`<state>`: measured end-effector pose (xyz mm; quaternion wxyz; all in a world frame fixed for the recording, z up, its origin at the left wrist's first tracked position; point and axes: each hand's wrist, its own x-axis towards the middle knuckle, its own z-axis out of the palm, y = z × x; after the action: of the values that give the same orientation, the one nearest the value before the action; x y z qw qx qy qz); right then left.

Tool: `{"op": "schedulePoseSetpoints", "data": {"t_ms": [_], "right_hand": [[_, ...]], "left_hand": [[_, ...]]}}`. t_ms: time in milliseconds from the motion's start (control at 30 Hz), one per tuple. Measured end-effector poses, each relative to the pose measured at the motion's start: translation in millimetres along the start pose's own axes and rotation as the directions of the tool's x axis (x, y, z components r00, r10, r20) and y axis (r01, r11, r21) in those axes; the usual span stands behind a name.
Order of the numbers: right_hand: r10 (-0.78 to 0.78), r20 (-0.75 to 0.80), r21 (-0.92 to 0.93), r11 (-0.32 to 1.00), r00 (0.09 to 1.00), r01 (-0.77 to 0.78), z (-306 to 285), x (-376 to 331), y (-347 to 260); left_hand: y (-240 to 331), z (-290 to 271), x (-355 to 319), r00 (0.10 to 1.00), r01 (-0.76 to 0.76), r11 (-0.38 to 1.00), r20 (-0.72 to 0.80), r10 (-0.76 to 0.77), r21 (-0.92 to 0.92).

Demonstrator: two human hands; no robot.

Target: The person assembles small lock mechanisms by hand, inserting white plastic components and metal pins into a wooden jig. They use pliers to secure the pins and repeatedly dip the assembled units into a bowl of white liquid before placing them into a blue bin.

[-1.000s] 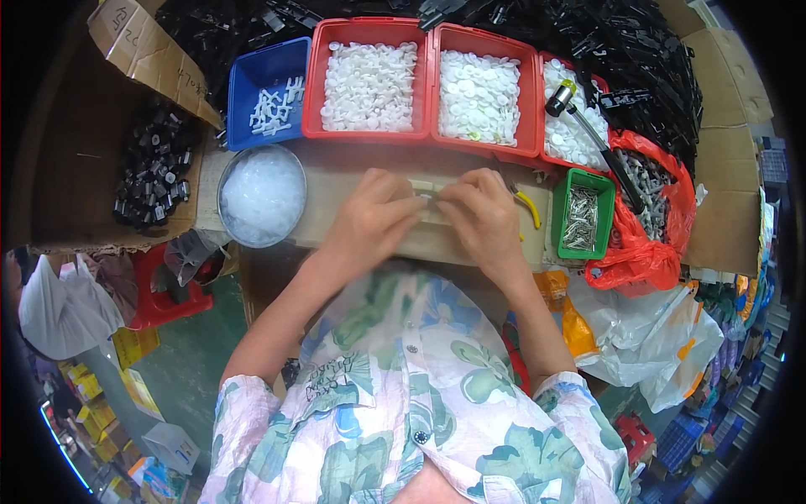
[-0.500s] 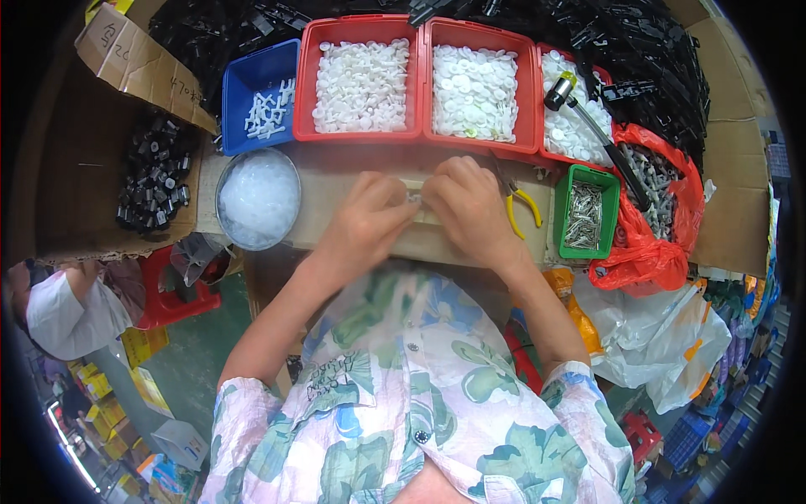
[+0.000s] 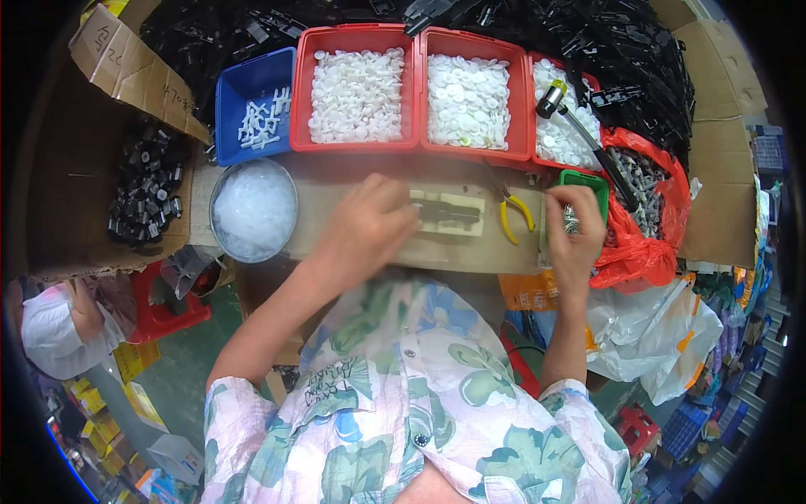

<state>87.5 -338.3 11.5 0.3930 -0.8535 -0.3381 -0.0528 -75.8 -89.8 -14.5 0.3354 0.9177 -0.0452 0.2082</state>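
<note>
My left hand [image 3: 365,223] is closed at the left end of a pale block [image 3: 417,225], its fingertips pressed together; whatever they hold is hidden. A dark elongated piece [image 3: 449,213] lies in the middle of this block on the work board. At the right, my right hand [image 3: 577,235] reaches over the near left part of a green box [image 3: 602,192] of small metal pins [image 3: 572,220]. Its thumb and fingers are apart, with pins showing between them. Yellow-handled pliers [image 3: 518,217] lie between the block and the right hand.
Behind the board stand a blue bin [image 3: 229,107] and red bins [image 3: 417,101] of small white parts. A metal bowl [image 3: 254,210] holds translucent material. A hammer [image 3: 588,139] rests across the right bin and a red bag [image 3: 645,262]. Black parts fill a carton [image 3: 63,168] at left.
My hands have parted. The right one moved from the middle to the green box, uncovering the block and dark piece. My left hand stayed close to its place.
</note>
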Motion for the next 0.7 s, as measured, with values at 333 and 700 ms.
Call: {"op": "schedulePoseSetpoints", "data": {"t_ms": [333,700], "right_hand": [[0.12,0.079,-0.356,0.931,0.99,-0.084,-29,-20,63],[0.186,-0.088,0.008,0.982,0.978,-0.186,-37,-21,55]], "left_hand": [[-25,21,106,0.992,-0.129,0.954,0.036,0.124,0.272],[-50,34,140,0.966,-0.133,0.95,0.25,0.061,0.282]]}}
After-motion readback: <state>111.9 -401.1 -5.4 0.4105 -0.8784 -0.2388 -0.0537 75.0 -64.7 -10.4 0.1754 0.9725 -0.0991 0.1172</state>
